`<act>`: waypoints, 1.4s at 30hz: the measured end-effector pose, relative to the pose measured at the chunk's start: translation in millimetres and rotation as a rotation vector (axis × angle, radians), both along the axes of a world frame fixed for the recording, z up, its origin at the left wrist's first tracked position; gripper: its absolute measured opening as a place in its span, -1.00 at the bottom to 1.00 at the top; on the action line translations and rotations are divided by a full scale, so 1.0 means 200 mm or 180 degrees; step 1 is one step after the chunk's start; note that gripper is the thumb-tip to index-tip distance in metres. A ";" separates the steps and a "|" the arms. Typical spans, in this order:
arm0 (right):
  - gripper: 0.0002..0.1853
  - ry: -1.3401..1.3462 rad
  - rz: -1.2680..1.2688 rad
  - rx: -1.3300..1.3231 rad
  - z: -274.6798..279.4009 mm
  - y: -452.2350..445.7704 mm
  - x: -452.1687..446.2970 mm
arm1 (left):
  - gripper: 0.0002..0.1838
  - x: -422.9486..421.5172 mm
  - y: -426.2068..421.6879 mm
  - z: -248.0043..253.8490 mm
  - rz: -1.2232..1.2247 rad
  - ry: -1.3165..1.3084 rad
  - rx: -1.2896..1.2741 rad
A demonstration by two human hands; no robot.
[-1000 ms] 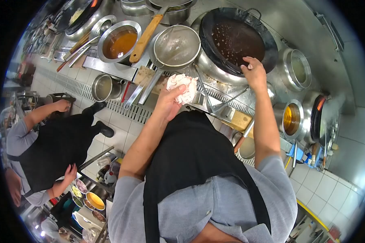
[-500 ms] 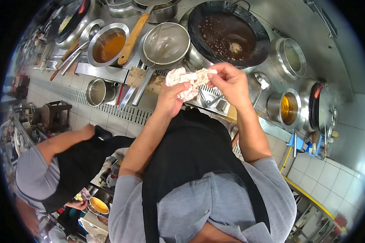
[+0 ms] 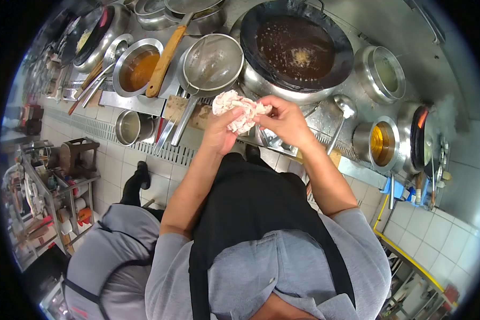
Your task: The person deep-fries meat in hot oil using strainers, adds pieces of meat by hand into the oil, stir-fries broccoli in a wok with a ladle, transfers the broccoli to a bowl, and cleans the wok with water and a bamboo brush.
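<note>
Pale, floury raw meat (image 3: 239, 110) is bunched up in my left hand (image 3: 222, 129), thumb pressed on top. My right hand (image 3: 286, 121) pinches the right end of the same meat between thumb and fingers. Beyond my hands stands a black wok (image 3: 333, 37) of dark, bubbling oil, with a golden-brown piece (image 3: 302, 57) floating in it. A round mesh strainer (image 3: 213, 62) rests on a pot just behind the meat.
A pot of amber liquid (image 3: 138, 69) and a wooden-handled tool (image 3: 168, 56) lie left of the strainer. A ladle (image 3: 342, 109), a lidless pot (image 3: 386, 74) and an oil pot (image 3: 382, 143) stand right. A co-worker (image 3: 112, 256) bends close on my left.
My right hand came back from over the wok to the meat, and a piece now floats in the oil. The co-worker has moved nearer and turned away.
</note>
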State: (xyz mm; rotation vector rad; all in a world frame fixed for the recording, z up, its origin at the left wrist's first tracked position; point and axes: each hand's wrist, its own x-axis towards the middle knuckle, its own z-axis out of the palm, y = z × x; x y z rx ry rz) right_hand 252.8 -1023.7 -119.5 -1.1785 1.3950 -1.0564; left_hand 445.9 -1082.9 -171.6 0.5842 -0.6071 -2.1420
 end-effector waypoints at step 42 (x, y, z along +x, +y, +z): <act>-0.77 0.0647 0.0051 -0.0218 -0.02 -0.09 0.02 | -0.57 -0.01 -0.09 0.00 -0.0013 0.0086 0.0120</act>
